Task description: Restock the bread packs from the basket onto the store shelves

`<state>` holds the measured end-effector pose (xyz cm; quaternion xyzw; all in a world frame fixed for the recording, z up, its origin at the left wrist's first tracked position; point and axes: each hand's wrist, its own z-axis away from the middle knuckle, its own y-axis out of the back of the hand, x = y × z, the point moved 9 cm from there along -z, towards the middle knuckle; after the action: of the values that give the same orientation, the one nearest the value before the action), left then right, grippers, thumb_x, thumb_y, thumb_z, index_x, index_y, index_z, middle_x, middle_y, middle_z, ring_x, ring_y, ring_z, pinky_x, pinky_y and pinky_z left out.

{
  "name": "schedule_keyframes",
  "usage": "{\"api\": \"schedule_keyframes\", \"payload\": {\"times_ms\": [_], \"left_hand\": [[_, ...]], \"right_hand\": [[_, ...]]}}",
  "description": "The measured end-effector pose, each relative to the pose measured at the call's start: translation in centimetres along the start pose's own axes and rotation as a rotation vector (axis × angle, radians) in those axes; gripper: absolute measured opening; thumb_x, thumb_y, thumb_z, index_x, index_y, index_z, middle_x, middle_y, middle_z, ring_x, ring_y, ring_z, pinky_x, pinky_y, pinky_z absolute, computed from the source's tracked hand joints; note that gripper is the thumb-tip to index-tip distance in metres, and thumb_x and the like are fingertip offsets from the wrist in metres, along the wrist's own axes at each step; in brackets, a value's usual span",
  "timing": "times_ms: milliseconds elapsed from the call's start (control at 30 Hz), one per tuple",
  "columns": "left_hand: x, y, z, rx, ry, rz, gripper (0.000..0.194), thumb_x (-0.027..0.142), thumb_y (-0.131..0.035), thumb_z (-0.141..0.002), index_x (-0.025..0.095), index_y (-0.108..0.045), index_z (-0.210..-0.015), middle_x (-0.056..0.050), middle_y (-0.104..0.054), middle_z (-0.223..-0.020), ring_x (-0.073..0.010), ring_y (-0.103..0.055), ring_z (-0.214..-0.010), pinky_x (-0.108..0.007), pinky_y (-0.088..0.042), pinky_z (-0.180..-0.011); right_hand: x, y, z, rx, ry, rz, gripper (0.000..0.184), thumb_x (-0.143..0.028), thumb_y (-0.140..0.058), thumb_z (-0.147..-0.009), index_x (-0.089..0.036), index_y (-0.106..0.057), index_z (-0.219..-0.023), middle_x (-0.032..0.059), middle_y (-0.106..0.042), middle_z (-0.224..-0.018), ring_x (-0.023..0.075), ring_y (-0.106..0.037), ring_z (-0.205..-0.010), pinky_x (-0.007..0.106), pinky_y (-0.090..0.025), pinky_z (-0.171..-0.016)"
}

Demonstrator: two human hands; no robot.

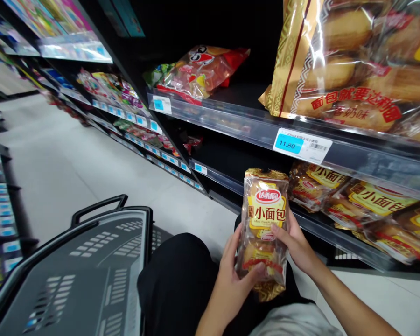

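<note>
A person stands in a shop aisle, holding a clear packet of small bread rolls (264,219) upright in front of their body, at lower centre of the frame. Its crimped gold ends show at top and bottom. The left hand (233,284) supports the lower half of the packet, its fingers (255,269) curled across the front and pressing into the wrapper. The right hand (292,240) closes on the packet's right side, with its fingers (279,228) laid across the front just below the label. Both hands grip firmly rather than pinch.

Just right of the hands, similar bread packets (371,210) lie on a low shelf, below a price tag (303,146) reading 11.80. A large bag of bread (353,70) fills the upper right, and a red snack bag (199,72) lies on the same shelf. A grey plastic shopping basket (80,266) sits at lower left, beside the person's black trousers (175,284).
</note>
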<state>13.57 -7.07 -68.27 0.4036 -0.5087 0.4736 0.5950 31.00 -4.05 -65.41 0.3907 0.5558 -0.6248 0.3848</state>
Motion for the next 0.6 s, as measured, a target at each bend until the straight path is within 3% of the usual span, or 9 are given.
{"api": "schedule_keyframes", "payload": {"times_ms": [167,267,333,433,500,600], "left_hand": [[2.2,0.7,-1.5,0.108,0.032,0.146,0.086,0.053,-0.087,-0.072,0.017,-0.059,-0.145,-0.017,-0.060,-0.147,-0.0379,-0.059,-0.135,-0.049,-0.051,-0.114],[2.8,1.5,-3.0,0.147,0.127,0.302,0.088,0.054,-0.091,-0.066,0.016,-0.064,-0.141,-0.018,-0.069,-0.135,-0.0400,-0.069,-0.120,-0.051,-0.060,-0.102],[3.6,1.9,-4.3,0.163,0.153,0.404,0.086,0.052,-0.092,-0.065,0.017,-0.066,-0.138,-0.017,-0.073,-0.128,-0.0405,-0.071,-0.114,-0.052,-0.063,-0.095],[6.1,2.1,-7.3,0.159,0.067,0.486,0.078,0.042,-0.092,-0.066,0.016,-0.067,-0.135,-0.014,-0.075,-0.121,-0.0381,-0.072,-0.112,-0.052,-0.061,-0.098],[7.9,1.9,-10.2,0.150,-0.026,0.498,0.069,0.036,-0.089,-0.070,0.015,-0.068,-0.132,-0.013,-0.076,-0.119,-0.0353,-0.072,-0.112,-0.052,-0.059,-0.102],[10.0,0.7,-15.4,0.063,-0.160,0.475,0.051,0.027,-0.081,-0.078,0.012,-0.071,-0.127,-0.011,-0.076,-0.120,-0.0315,-0.071,-0.115,-0.050,-0.055,-0.106]], "right_hand": [[-1.2,0.7,-0.2,0.008,0.085,0.088,0.083,-0.060,-0.076,-0.087,-0.032,-0.041,-0.157,0.0059,-0.056,-0.154,0.0274,-0.055,-0.140,0.043,-0.049,-0.116],[-2.5,2.6,-0.3,0.032,0.192,0.315,0.068,-0.060,-0.067,-0.095,-0.030,-0.048,-0.153,0.0075,-0.055,-0.155,0.0268,-0.061,-0.132,0.038,-0.059,-0.099],[-4.4,3.9,0.1,0.058,0.358,0.628,0.048,-0.050,-0.065,-0.099,-0.027,-0.061,-0.141,0.0101,-0.066,-0.139,0.0246,-0.069,-0.114,0.035,-0.061,-0.088],[-6.3,4.5,1.0,0.003,0.637,1.180,0.014,-0.030,-0.064,-0.101,-0.021,-0.074,-0.105,0.0069,-0.075,-0.096,0.0199,-0.070,-0.085,0.032,-0.055,-0.081],[-6.1,4.9,1.2,-0.084,0.704,1.429,0.017,-0.023,-0.061,-0.102,-0.019,-0.072,-0.090,0.0042,-0.071,-0.079,0.0170,-0.065,-0.072,0.030,-0.050,-0.072],[-5.0,5.7,1.0,-0.204,0.714,1.633,0.023,-0.019,-0.058,-0.104,-0.018,-0.069,-0.083,0.0019,-0.066,-0.070,0.0136,-0.060,-0.061,0.028,-0.045,-0.063]]}}
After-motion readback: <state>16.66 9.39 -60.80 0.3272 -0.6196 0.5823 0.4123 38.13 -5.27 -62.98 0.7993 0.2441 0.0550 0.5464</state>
